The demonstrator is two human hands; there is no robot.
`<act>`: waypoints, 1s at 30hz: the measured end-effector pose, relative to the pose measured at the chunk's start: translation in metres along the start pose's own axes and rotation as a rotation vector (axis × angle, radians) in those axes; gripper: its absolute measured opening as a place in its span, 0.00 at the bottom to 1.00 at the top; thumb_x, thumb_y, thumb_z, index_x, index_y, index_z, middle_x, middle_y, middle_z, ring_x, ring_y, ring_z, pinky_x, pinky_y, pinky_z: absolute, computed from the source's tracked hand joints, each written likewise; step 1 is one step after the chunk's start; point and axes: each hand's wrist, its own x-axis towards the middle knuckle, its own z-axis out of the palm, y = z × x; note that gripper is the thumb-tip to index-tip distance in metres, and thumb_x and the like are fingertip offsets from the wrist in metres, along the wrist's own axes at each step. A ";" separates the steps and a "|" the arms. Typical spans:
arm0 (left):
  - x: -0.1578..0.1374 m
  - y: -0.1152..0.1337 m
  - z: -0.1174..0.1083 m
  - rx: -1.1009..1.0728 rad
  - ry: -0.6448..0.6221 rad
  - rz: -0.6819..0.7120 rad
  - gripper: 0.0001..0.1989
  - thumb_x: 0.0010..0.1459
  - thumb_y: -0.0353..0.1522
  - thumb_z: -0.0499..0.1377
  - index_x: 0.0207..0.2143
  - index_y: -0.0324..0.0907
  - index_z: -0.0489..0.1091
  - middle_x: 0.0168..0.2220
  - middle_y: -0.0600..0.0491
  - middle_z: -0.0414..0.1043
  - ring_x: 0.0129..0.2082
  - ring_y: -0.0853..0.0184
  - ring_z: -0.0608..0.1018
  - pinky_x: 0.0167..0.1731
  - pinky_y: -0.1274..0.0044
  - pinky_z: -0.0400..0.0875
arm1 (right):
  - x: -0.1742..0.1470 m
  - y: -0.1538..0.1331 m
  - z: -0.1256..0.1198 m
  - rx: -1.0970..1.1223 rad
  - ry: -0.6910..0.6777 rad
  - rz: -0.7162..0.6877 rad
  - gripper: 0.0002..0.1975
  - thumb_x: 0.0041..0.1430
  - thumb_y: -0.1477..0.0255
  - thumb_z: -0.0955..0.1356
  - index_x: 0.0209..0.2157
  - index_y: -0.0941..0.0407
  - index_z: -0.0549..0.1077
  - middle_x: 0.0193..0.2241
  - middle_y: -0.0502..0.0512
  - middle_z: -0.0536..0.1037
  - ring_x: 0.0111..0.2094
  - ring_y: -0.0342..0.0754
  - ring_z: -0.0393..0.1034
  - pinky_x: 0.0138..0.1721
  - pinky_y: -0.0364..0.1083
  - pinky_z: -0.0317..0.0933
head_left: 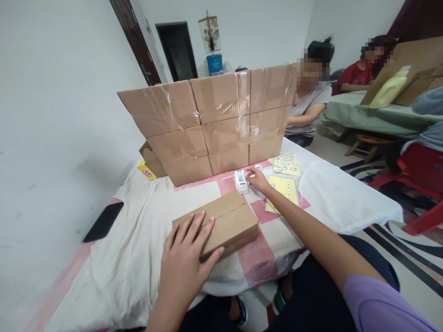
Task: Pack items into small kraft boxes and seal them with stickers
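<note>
My left hand point(187, 253) lies on a closed brown cardboard box point(228, 216), fingers spread across its top and thumb along the near edge. Just beyond the box's far right corner stands a small white device point(241, 182) with a greenish panel on its face. My right hand point(258, 180) is at the right side of this device, its fingers bent and slightly apart; whether they touch it I cannot tell. Under my right forearm lies a yellow sheet point(284, 191). Behind it is a second yellow card point(286, 163) covered in small printed shapes.
A wall of taped cardboard boxes point(224, 124) stands across the table's back. A white roll point(258, 167) sits at its foot. At left are a yellow box point(147, 170) and a black tablet-like slab point(104, 222). A person point(309, 101) sits behind, right. A red chair point(415, 180) stands further right.
</note>
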 end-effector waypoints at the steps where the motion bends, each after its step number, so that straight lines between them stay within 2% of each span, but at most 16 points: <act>1: 0.000 0.000 0.000 -0.003 -0.001 -0.004 0.30 0.62 0.46 0.57 0.65 0.51 0.62 0.66 0.54 0.62 0.63 0.53 0.69 0.59 0.61 0.58 | 0.000 -0.001 0.001 0.002 0.003 0.000 0.20 0.50 0.78 0.66 0.47 0.59 0.73 0.35 0.53 0.76 0.29 0.45 0.69 0.36 0.45 0.66; 7: -0.001 0.001 -0.001 0.004 -0.002 -0.003 0.30 0.62 0.46 0.57 0.65 0.51 0.61 0.67 0.55 0.61 0.63 0.54 0.68 0.60 0.61 0.57 | 0.001 -0.006 0.007 0.020 -0.009 0.012 0.14 0.51 0.78 0.67 0.41 0.59 0.75 0.35 0.53 0.76 0.33 0.45 0.69 0.38 0.44 0.66; 12: 0.000 0.001 -0.001 0.015 0.002 0.002 0.29 0.62 0.46 0.57 0.64 0.50 0.63 0.66 0.55 0.62 0.63 0.54 0.68 0.60 0.61 0.57 | 0.000 -0.006 0.005 0.062 0.012 0.057 0.20 0.52 0.73 0.71 0.48 0.60 0.73 0.42 0.56 0.74 0.32 0.43 0.69 0.35 0.43 0.65; 14: 0.000 0.000 -0.001 0.023 0.006 0.011 0.29 0.62 0.46 0.57 0.64 0.50 0.62 0.67 0.55 0.62 0.63 0.55 0.68 0.59 0.62 0.57 | -0.002 -0.008 0.003 0.093 -0.008 0.070 0.19 0.54 0.72 0.70 0.48 0.59 0.72 0.42 0.56 0.74 0.29 0.41 0.68 0.31 0.42 0.63; 18: 0.000 0.001 -0.001 0.030 0.011 0.014 0.30 0.62 0.46 0.57 0.64 0.50 0.63 0.66 0.54 0.62 0.62 0.54 0.69 0.58 0.62 0.58 | -0.004 -0.015 -0.001 0.145 -0.043 0.076 0.08 0.60 0.69 0.68 0.37 0.59 0.74 0.34 0.53 0.75 0.24 0.39 0.65 0.24 0.39 0.58; 22: 0.000 0.001 0.000 0.035 0.009 0.012 0.29 0.62 0.46 0.57 0.64 0.50 0.63 0.66 0.54 0.62 0.63 0.55 0.69 0.58 0.62 0.58 | -0.001 -0.017 -0.002 0.186 -0.025 0.117 0.08 0.62 0.69 0.65 0.31 0.59 0.69 0.33 0.53 0.75 0.21 0.38 0.64 0.20 0.39 0.54; 26: 0.000 0.001 0.000 0.031 0.022 0.016 0.28 0.62 0.46 0.57 0.63 0.50 0.63 0.66 0.54 0.63 0.63 0.55 0.69 0.58 0.62 0.58 | 0.002 -0.017 -0.002 0.229 -0.015 0.145 0.06 0.58 0.72 0.68 0.36 0.58 0.69 0.31 0.51 0.75 0.20 0.38 0.65 0.18 0.38 0.52; 30: 0.000 0.001 0.000 0.027 0.027 0.018 0.29 0.62 0.46 0.57 0.63 0.50 0.64 0.66 0.54 0.63 0.62 0.54 0.69 0.58 0.62 0.58 | 0.001 -0.019 -0.002 0.261 0.027 0.099 0.16 0.53 0.75 0.68 0.44 0.57 0.67 0.30 0.48 0.74 0.22 0.39 0.64 0.21 0.39 0.55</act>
